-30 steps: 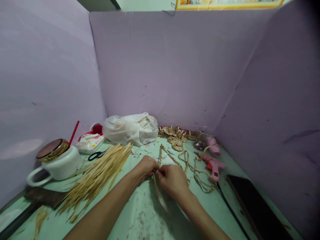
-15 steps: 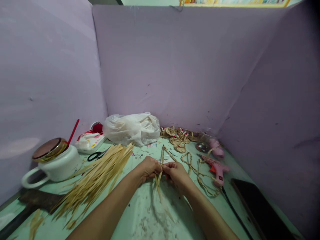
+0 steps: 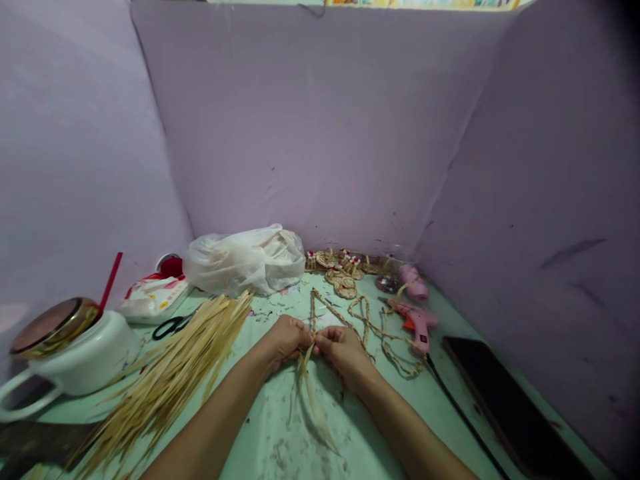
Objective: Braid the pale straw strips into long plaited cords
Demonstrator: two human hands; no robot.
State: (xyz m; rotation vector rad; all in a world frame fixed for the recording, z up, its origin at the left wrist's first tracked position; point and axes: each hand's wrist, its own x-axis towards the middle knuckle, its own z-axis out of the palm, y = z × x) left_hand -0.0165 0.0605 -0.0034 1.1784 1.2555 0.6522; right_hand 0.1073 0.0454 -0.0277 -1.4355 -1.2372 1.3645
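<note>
My left hand [image 3: 284, 340] and my right hand [image 3: 341, 348] meet at the middle of the green table [image 3: 280, 440], both pinched on the end of a straw braid [image 3: 330, 308]. The braid runs away from my fingers toward the back wall and loops to the right. Loose straw ends [image 3: 310, 393] hang from my fingers toward me over the table. A large bundle of straw strips [image 3: 175, 367] lies just left of my left forearm.
A white lidded mug [image 3: 75, 350] with a red straw stands at the left, black scissors [image 3: 173, 325] and a white plastic bag [image 3: 245, 260] behind the bundle. Woven straw pieces [image 3: 343, 267], a pink glue gun [image 3: 414, 321] and a black slab [image 3: 510, 407] lie at the right. Purple panels wall in the table.
My hands have drawn closer together on the braid, the right hand shifting left and slightly away from me. The camera view has swung a little to the right.
</note>
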